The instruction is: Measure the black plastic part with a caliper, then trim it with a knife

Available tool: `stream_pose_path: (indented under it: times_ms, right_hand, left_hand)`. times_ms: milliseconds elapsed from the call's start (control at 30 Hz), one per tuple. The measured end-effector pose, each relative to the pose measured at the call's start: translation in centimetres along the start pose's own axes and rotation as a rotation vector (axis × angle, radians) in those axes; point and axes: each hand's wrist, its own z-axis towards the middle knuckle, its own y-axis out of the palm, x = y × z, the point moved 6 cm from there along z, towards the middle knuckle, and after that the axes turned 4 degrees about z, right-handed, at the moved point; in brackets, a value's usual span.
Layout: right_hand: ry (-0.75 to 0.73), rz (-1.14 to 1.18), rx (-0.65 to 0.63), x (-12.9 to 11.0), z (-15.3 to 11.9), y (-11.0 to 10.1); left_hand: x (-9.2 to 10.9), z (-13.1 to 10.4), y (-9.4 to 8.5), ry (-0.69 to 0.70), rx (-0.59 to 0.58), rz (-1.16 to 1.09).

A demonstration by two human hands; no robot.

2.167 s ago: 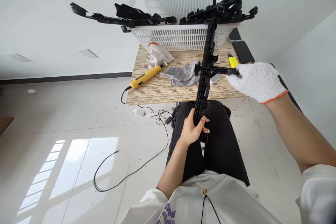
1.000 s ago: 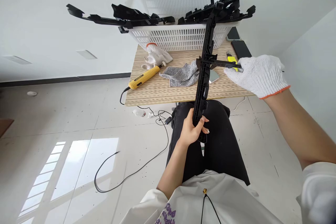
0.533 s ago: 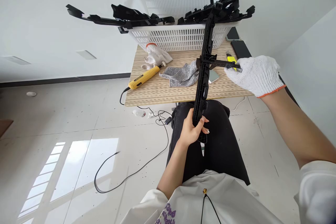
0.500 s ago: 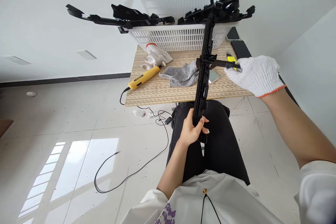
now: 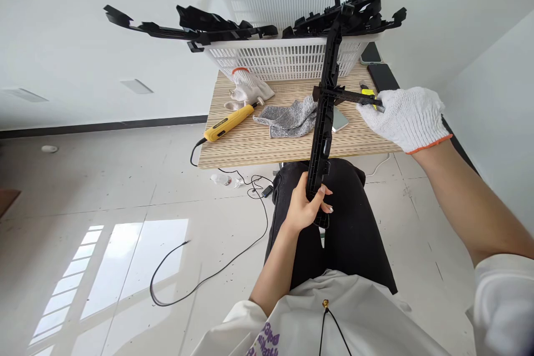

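My bare left hand (image 5: 306, 203) is wrapped round the lower end of a long black plastic trim strip (image 5: 321, 133). The strip runs upward over the table edge, and its upper end overlaps the black parts at the basket. My right hand (image 5: 406, 118), in a white knitted glove with an orange cuff, is closed on the outer end of a thin black bar (image 5: 354, 96). This bar crosses the strip at about mid-length; whether they are joined I cannot tell. A small greyish tip shows at the gloved fingers.
A white plastic basket (image 5: 267, 58) with several black plastic parts (image 5: 217, 25) stands at the table's back. On the wooden table (image 5: 258, 150) lie a yellow corded tool (image 5: 231, 122), a grey cloth (image 5: 290, 118), another white glove (image 5: 250, 89), a yellow object (image 5: 367, 92) and a black phone-like slab (image 5: 382, 78).
My right hand and the black bar have shifted slightly upward, and the crossing point sits a little higher on the strip. My left hand and the strip stay nearly in place.
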Motion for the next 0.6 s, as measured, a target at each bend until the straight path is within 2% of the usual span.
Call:
stream_pose_path:
  times_ms: [300, 600]
  right_hand:
    - [-0.029, 0.035, 0.041, 0.09, 0.09, -0.07]
    - [0.027, -0.022, -0.079, -0.11, -0.21, 0.43]
  left_hand:
    - [0.02, -0.05, 0.00, 0.001, -0.002, 0.002]
    - [-0.15, 0.01, 0.00, -0.011, 0.003, -0.013]
